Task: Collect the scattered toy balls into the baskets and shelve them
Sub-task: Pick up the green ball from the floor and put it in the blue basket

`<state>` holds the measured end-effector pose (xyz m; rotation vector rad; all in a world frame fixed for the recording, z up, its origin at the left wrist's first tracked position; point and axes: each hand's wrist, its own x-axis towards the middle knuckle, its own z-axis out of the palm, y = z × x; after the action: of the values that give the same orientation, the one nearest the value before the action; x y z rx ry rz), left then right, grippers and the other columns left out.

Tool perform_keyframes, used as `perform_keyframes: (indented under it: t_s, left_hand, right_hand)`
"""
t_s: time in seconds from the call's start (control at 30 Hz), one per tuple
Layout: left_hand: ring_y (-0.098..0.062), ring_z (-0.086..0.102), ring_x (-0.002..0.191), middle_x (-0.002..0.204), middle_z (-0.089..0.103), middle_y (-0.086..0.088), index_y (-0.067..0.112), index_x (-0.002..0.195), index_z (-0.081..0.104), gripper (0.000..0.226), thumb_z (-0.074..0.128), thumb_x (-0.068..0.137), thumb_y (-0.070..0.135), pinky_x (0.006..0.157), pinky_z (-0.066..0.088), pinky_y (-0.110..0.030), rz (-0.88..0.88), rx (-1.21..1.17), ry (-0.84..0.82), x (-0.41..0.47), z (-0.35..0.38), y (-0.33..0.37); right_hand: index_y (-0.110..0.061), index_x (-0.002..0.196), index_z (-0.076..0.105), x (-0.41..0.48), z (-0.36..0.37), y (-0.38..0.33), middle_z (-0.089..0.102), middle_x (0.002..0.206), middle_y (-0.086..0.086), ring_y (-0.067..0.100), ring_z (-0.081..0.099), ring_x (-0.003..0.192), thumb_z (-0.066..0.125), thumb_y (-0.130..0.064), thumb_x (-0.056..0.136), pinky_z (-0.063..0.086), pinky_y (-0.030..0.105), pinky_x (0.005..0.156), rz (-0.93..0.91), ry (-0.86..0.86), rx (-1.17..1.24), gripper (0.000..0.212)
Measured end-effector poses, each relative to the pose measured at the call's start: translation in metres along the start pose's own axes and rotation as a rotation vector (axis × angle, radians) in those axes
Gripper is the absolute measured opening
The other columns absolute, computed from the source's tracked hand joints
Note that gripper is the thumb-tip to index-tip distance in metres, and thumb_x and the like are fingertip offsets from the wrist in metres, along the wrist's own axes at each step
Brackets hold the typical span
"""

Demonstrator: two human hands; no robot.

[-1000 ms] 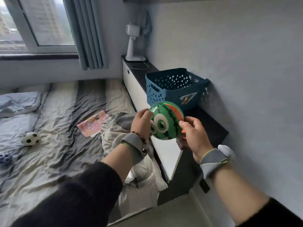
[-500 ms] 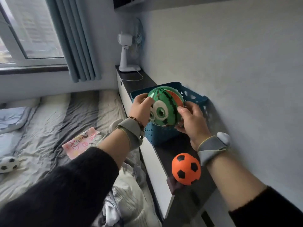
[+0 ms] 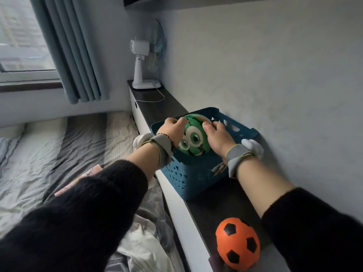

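A green watermelon-patterned ball [image 3: 193, 137] with cartoon eyes sits inside the mouth of the blue plastic basket [image 3: 188, 177] on the dark ledge. My left hand [image 3: 172, 130] grips its left side and my right hand [image 3: 217, 136] grips its right side. The ball's lower part is below the basket's rim. An orange soccer-patterned ball [image 3: 237, 245] lies on the ledge near me, under my right forearm.
The dark ledge [image 3: 212, 207] runs along the white wall to a white desk fan [image 3: 146, 61] with its cord. The bed with grey striped sheets [image 3: 68, 146] lies to the left. A pink card [image 3: 86, 175] peeks out beneath my left sleeve. Blue curtain and window at far left.
Both hands have carried the green ball forward and down into the basket's opening. My view moved closer to the ledge, and the orange ball came into view.
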<state>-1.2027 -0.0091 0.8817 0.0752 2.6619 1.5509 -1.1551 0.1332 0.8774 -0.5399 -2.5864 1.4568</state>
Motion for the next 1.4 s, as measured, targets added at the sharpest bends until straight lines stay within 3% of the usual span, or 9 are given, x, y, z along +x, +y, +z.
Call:
perform_keyframes:
  t_s: [0.27, 0.37, 0.57, 0.7, 0.77, 0.87, 1.0, 1.17, 1.4]
  left_hand:
    - [-0.029, 0.053, 0.093, 0.116, 0.061, -0.014, 0.012, 0.12, 0.059, 0.059, 0.029, 0.091, 0.053, 0.087, 0.04, -0.036, -0.122, 0.524, -0.233, 0.052, 0.024, -0.017]
    - [-0.031, 0.05, 0.121, 0.135, 0.053, -0.016, 0.008, 0.13, 0.054, 0.056, 0.026, 0.099, 0.046, 0.105, 0.034, -0.041, -0.085, 0.74, -0.258, 0.052, 0.042, -0.021]
    - [-0.028, 0.044, 0.131, 0.142, 0.046, -0.009, 0.01, 0.14, 0.042, 0.043, 0.042, 0.1, 0.023, 0.102, 0.038, -0.038, -0.075, 1.054, -0.424, 0.054, 0.077, -0.036]
    - [-0.025, 0.053, 0.101, 0.104, 0.057, -0.001, 0.014, 0.124, 0.054, 0.032, 0.039, 0.098, 0.024, 0.078, 0.038, -0.033, 0.002, 1.082, -0.497, 0.06, 0.066, -0.04]
    - [-0.022, 0.052, 0.081, 0.083, 0.053, 0.0, 0.014, 0.099, 0.059, 0.025, 0.038, 0.096, 0.026, 0.068, 0.039, -0.033, 0.058, 1.047, -0.464, 0.06, 0.065, -0.038]
    - [-0.023, 0.055, 0.076, 0.084, 0.059, -0.002, 0.016, 0.076, 0.05, 0.017, 0.042, 0.089, 0.024, 0.066, 0.041, -0.033, 0.181, 0.976, -0.386, 0.047, 0.068, -0.021]
    - [-0.025, 0.056, 0.082, 0.093, 0.061, -0.003, 0.017, 0.102, 0.056, 0.02, 0.052, 0.084, 0.023, 0.07, 0.043, -0.034, 0.329, 0.779, -0.269, 0.029, 0.067, 0.002]
    - [-0.025, 0.057, 0.094, 0.106, 0.059, -0.001, 0.025, 0.118, 0.054, 0.036, 0.053, 0.082, 0.034, 0.079, 0.05, -0.037, 0.491, 0.515, -0.191, -0.013, 0.074, 0.021]
    - [-0.026, 0.05, 0.112, 0.119, 0.058, 0.0, 0.027, 0.12, 0.054, 0.039, 0.053, 0.082, 0.033, 0.091, 0.04, -0.036, 0.738, 0.586, -0.167, -0.08, 0.106, 0.01]
  right_hand:
    - [-0.009, 0.146, 0.031, 0.04, 0.026, 0.002, 0.044, 0.146, 0.018, 0.036, 0.043, 0.133, 0.024, -0.069, 0.092, 0.033, 0.043, 0.11, 0.211, -0.154, -0.39, 0.081]
    - [-0.004, 0.144, 0.039, 0.047, 0.034, 0.002, 0.049, 0.142, 0.02, 0.034, 0.048, 0.129, 0.015, -0.064, 0.096, 0.035, 0.039, 0.105, 0.258, -0.267, -0.52, 0.081]
    - [0.0, 0.139, 0.045, 0.048, 0.045, 0.007, 0.05, 0.141, 0.021, 0.035, 0.051, 0.126, 0.014, -0.037, 0.105, 0.037, 0.033, 0.1, 0.271, -0.373, -0.565, 0.059]
    - [-0.005, 0.134, 0.051, 0.049, 0.044, 0.011, 0.055, 0.133, 0.019, 0.034, 0.053, 0.122, 0.029, -0.025, 0.104, 0.038, 0.03, 0.084, 0.171, -0.337, -0.603, 0.042]
    - [-0.009, 0.116, 0.06, 0.051, 0.04, 0.013, 0.06, 0.115, 0.019, 0.035, 0.058, 0.104, 0.031, -0.026, 0.103, 0.038, 0.031, 0.078, 0.109, -0.272, -0.657, 0.035]
    - [-0.007, 0.091, 0.063, 0.048, 0.029, 0.012, 0.062, 0.092, 0.013, 0.033, 0.057, 0.084, 0.036, -0.034, 0.099, 0.037, 0.031, 0.069, 0.041, -0.173, -0.728, 0.038]
    - [-0.017, 0.079, 0.062, 0.031, 0.006, 0.009, 0.061, 0.079, 0.005, 0.03, 0.055, 0.075, 0.045, -0.034, 0.092, 0.033, 0.029, 0.055, -0.034, 0.014, -0.653, 0.028]
    - [-0.022, 0.105, 0.062, -0.013, -0.041, 0.024, 0.068, 0.102, 0.001, 0.027, 0.061, 0.091, 0.05, -0.027, 0.089, 0.049, 0.034, 0.076, -0.147, 0.264, -0.489, 0.021]
    - [-0.018, 0.111, 0.06, -0.068, -0.073, 0.089, 0.065, 0.105, 0.003, 0.027, 0.06, 0.1, 0.06, -0.027, 0.087, 0.044, 0.031, 0.081, -0.043, 0.261, -0.396, 0.026]
